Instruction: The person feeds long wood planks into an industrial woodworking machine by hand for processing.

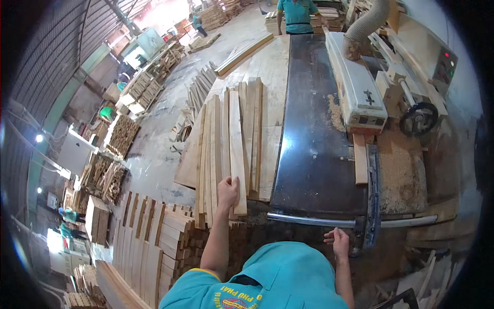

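Note:
My left hand is closed at the near end of a pale wooden plank, with the fingers against its edge. That plank lies lengthwise among several other planks on a plywood table. Low and to the right, my right hand hangs just in front of a round metal bar, fingers loosely curled but apart, nothing in them. A wooden strip sticks out from under the white housing of a woodworking machine, beside a metal guide rail.
The machine's dark metal bed is dusted with sawdust near the housing. A black handwheel projects at right. Another person stands at the far end. Stacked timber is at lower left.

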`<state>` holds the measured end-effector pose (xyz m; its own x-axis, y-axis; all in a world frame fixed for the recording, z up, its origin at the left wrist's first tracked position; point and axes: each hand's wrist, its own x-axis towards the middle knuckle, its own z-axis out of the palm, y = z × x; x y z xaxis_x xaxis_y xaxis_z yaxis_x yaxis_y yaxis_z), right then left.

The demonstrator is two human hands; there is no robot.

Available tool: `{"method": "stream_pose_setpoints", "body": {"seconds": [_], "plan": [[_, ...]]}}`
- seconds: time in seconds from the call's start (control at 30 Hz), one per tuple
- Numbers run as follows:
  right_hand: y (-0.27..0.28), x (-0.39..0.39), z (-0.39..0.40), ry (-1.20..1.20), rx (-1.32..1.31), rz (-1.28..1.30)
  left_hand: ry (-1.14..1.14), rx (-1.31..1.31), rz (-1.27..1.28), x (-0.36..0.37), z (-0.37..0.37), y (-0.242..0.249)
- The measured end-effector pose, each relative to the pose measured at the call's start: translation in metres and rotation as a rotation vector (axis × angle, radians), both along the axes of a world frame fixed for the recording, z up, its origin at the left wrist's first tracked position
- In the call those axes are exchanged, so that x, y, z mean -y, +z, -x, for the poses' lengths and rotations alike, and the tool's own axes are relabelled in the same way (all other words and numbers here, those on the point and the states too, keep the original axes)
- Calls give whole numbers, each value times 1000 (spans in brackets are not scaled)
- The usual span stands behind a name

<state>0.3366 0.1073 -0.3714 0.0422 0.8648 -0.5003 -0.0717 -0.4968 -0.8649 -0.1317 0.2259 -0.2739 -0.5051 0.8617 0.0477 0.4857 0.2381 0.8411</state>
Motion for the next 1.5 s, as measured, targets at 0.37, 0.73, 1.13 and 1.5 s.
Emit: {"method": "stream_pose_setpoints", "body": {"seconds": [0.37,0.73,1.13,1.5], "plan": [[30,1,9,112,-62,-149,-162,316,-130,27,-140,-15],[80,18,42,251,-344,-135,-376,399,57,27,-253,-72],[-22,150,-55,-427,-112,-15,-582,229,235,-17,-301,-103],[-9,307,-70,-789,-168,63,-1146,208,11,63,-380,-114]]}}
